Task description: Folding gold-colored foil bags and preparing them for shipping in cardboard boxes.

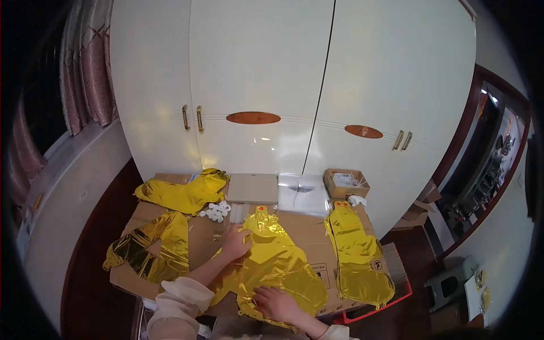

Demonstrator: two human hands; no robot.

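Observation:
A flat gold foil balloon point(277, 249) is spread in front of me on a cardboard surface point(204, 243), its narrow end with a small red mark pointing away. My left hand point(234, 242) is at its upper left edge, fingers curled and closed on the foil. My right hand point(276, 303) lies on the lower part with fingers stretched out over the wrinkled foil. To the left rests a folded gold foil piece point(173, 241), with another crumpled gold foil balloon point(184, 191) behind it. A gold foil stack point(360, 258) lies flat on the right.
Several small white rolls point(216, 212) sit behind my left hand. At the back are a grey-brown flat box point(253, 188), clear plastic bags point(303, 192) and a small open carton point(347, 183). White cabinets point(255, 68) stand behind. A red crate point(399, 297) and grey stool point(450, 283) are at right.

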